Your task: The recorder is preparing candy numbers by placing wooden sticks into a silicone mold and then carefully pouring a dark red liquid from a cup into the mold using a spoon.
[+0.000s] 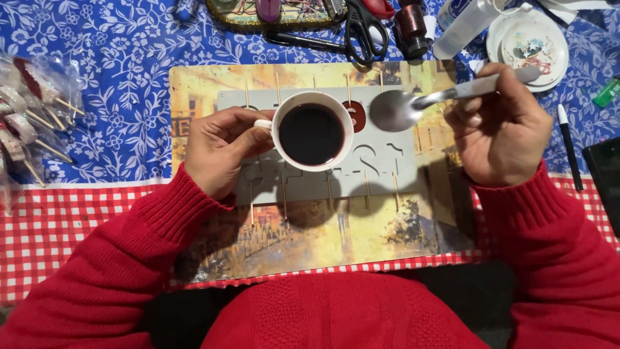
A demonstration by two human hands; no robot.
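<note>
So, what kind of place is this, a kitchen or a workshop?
Probably a home craft table: a grey silicone mould with wooden sticks lies on a painted placemat, black-handled scissors sit behind, and wrapped lollipops lie left.

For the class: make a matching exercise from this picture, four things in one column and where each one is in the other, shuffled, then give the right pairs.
1. white cup of dark liquid
2. grey metal spoon
3. black-handled scissors
4. black marker pen

a. right hand
b. far edge, above the mat
c. left hand
d. on the blue floral cloth, far right

Pairs: 1-c, 2-a, 3-b, 4-d
</note>
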